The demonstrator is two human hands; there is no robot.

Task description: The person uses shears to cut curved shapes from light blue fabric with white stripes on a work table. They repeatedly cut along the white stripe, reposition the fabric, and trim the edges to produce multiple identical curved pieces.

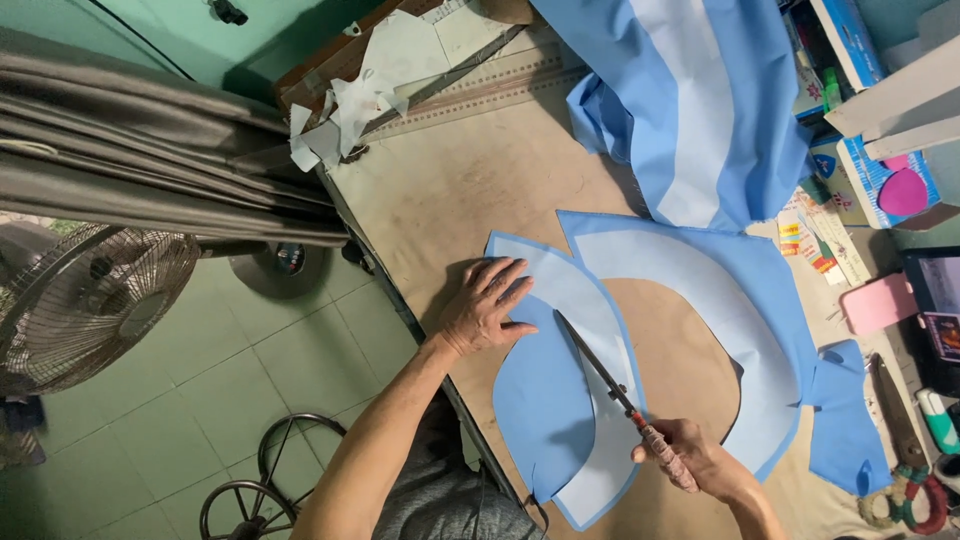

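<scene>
1. My left hand (487, 308) lies flat, fingers spread, pressing down on the upper end of a curved blue cloth piece (545, 395) on the desk (470, 190).
2. My right hand (690, 455) is closed around the wrapped handle of a pair of scissors (600, 365); the blades point up and left toward my left hand.
3. The blades lie over the cloth piece, along the seam between its plain blue part and its white lining (590, 330). I cannot tell how far the blades are parted.
4. The cloth piece sits near the desk's left edge, arcing from my left hand down to the near edge, with a thin blue border around the white lining.
5. Just to its right lies a second curved piece (740, 300), larger, also blue with a white band, arching over bare desk.
6. Above it, a heap of blue-and-white fabric (690, 100) spills toward the far edge.
7. A small blue scrap (845, 430) lies right of the second piece, touching it.
8. Another pair of shears (905, 450) with wrapped handles rests at the right edge, beside a pink pad (878, 303).
9. Off the desk to the left stand a fan (90, 300) on the green tiled floor (250, 370) and a grey curtain (140, 170).
</scene>
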